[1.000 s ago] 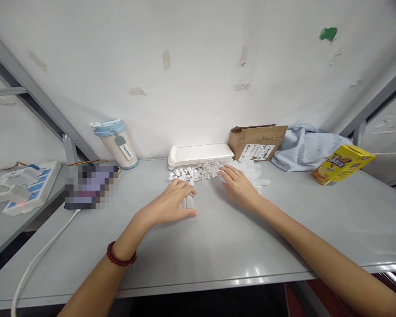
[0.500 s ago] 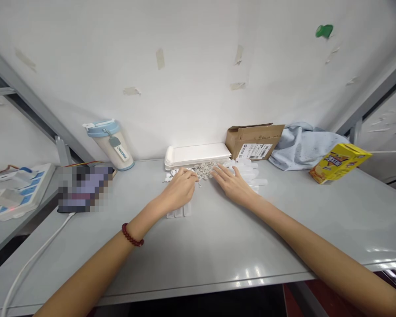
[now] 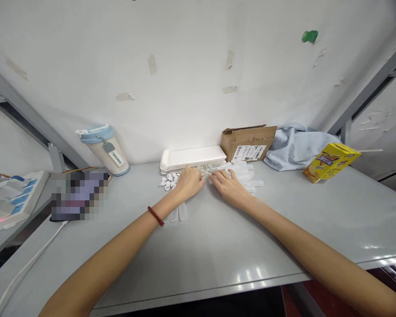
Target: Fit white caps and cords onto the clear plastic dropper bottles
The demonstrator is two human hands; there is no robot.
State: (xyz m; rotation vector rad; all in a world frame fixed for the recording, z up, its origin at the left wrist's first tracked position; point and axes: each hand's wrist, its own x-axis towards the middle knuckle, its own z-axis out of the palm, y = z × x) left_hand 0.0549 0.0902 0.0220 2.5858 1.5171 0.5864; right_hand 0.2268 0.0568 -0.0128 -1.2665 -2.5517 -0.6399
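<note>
My left hand (image 3: 189, 181), with a dark red bead bracelet on its wrist, is closed at the left edge of a pile of small thin white pieces (image 3: 204, 169). Whatever its fingers may hold is hidden. On the pile's right side rests my right hand (image 3: 229, 187), fingers stretched out and slightly bent, tips touching or very near the pieces. Small white parts (image 3: 168, 181), some round, lie left of my left hand. Flat translucent strips (image 3: 178, 214) lie partly under my left wrist. More translucent plastic pieces (image 3: 251, 175) are heaped beyond my right hand.
Behind the pile lies a stack of long white trays or boxes (image 3: 194, 157), beside a cardboard box (image 3: 249, 143). A light blue cloth (image 3: 295, 145) and a yellow drink carton (image 3: 331, 163) stand right. At left are a tumbler (image 3: 107, 152), a blurred-out phone (image 3: 79, 196) with cable, and a power strip (image 3: 16, 200).
My left hand has moved right along the pile and curled closer, uncovering the small white parts. The right hand stays almost in place, its fingers a little more bent. The view has shifted slightly.
</note>
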